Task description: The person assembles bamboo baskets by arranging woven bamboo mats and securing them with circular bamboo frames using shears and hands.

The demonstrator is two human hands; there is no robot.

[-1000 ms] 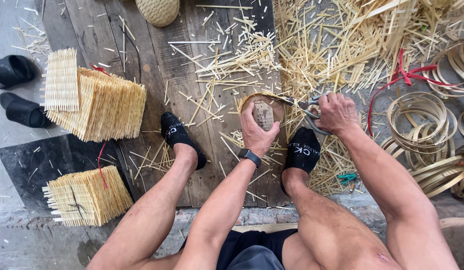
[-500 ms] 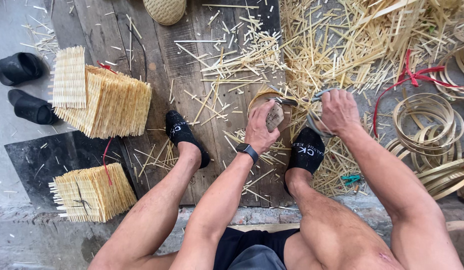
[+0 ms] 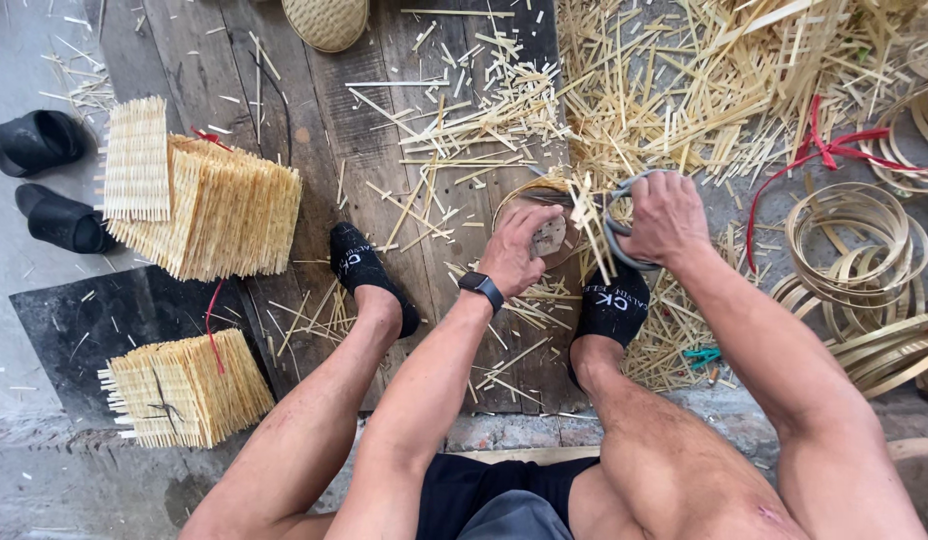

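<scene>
1. Scattered bamboo strips [image 3: 684, 90] cover the plank floor [image 3: 384, 200] before us.
2. Our left hand [image 3: 519, 250] is closed on a small round bamboo basket [image 3: 544, 235] between our feet.
3. Our right hand [image 3: 666, 215] grips grey-handled shears [image 3: 616, 228], fingers curled shut.

The right hand [image 3: 667, 217] has swung its shears [image 3: 616, 232] upright beside the basket [image 3: 544, 215]

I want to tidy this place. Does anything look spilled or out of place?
Yes. Loose bamboo strips lie scattered over the wooden boards and ground, not bundled like the tied stacks. Two black slippers lie apart at the far left.
</scene>
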